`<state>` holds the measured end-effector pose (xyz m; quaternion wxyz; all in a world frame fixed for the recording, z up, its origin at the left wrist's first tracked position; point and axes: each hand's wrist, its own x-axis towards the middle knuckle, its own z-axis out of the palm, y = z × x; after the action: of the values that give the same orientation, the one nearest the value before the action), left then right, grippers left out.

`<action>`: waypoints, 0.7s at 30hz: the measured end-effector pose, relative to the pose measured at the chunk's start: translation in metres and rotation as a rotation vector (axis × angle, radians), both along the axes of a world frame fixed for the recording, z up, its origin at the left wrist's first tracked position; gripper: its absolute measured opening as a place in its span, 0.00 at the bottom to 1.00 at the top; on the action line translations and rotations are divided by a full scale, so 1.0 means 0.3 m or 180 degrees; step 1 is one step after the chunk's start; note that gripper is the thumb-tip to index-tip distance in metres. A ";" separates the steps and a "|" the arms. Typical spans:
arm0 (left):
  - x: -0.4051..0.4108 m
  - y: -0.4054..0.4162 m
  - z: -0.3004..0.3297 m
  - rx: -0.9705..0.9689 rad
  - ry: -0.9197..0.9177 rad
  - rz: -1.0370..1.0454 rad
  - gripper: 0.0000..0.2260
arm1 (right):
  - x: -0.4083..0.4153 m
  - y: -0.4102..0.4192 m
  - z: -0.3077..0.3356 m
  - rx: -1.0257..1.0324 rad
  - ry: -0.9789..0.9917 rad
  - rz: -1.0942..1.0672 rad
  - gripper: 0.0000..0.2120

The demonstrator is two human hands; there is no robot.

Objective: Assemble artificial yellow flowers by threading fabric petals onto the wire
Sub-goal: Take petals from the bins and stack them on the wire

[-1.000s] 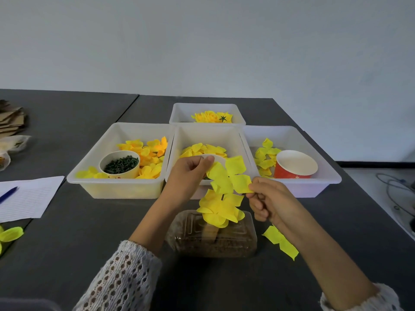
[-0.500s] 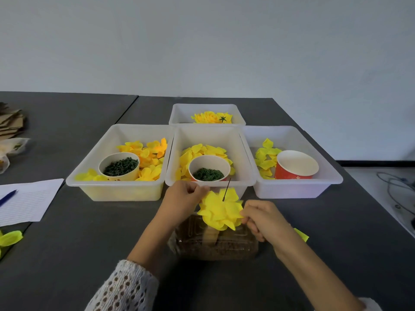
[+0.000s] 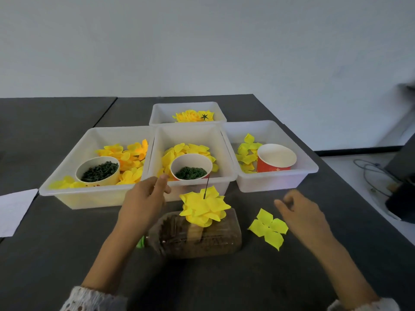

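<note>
A stack of yellow fabric petals [image 3: 203, 208] sits threaded on a thin dark wire [image 3: 206, 187] that stands up from a clear plastic bottle [image 3: 197, 237] lying on its side, filled with brown material. My left hand [image 3: 143, 204] hovers to the left of the flower, fingers loosely curled, holding nothing. Off to the flower's right, my right hand [image 3: 302, 213] hangs over the table, also holding nothing. A loose yellow four-lobed petal piece [image 3: 268, 228] lies on the table just left of my right hand.
Four white trays [image 3: 139, 196] stand behind the flower: the left holds yellow-orange petals and a cup of dark green parts [image 3: 98, 172], the middle petals and a cup of green rings [image 3: 191, 170], the right pale petals and a red cup [image 3: 276, 158], the far one finished flowers [image 3: 193, 115]. Paper [image 3: 15, 209] lies left.
Both hands have let go of the petals and drawn apart from the flower. The top petal layer now sits pressed down on the wire. The loose petal on the table has come into view.
</note>
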<state>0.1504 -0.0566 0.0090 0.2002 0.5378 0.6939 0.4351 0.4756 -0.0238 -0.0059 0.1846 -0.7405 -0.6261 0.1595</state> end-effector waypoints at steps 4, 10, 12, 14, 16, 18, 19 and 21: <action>0.024 -0.016 0.069 0.0278 -0.0201 -0.0052 0.16 | 0.037 -0.025 -0.153 -0.0725 -0.0991 0.0046 0.23; 0.090 -0.051 0.148 0.0573 -0.0352 -0.0300 0.14 | 0.043 -0.029 -0.117 -0.0212 0.0289 0.0314 0.09; 0.111 -0.075 0.184 0.0716 -0.0311 -0.0492 0.15 | 0.019 -0.047 -0.016 0.0294 0.0759 0.0310 0.10; 0.135 -0.096 0.224 0.0634 -0.0349 -0.0796 0.18 | -0.044 -0.085 0.109 0.1163 0.0948 0.0450 0.13; 0.177 -0.119 0.270 0.0218 -0.0369 -0.1194 0.24 | -0.130 -0.133 0.228 0.2067 0.0923 0.0712 0.15; 0.231 -0.140 0.303 -0.0048 -0.0278 -0.1498 0.28 | -0.217 -0.182 0.318 0.2767 0.0715 0.1082 0.09; 0.259 -0.147 0.320 -0.0035 -0.0276 -0.1543 0.28 | -0.256 -0.200 0.345 0.2990 0.0583 0.1277 0.06; 0.290 -0.147 0.354 0.0071 -0.0464 -0.1350 0.27 | -0.317 -0.214 0.374 0.3196 0.0254 0.1536 0.05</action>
<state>0.2374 -0.1006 0.1151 0.3308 0.6409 0.5441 0.4286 0.3805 -0.0880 0.1062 0.4965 -0.3907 -0.7696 -0.0926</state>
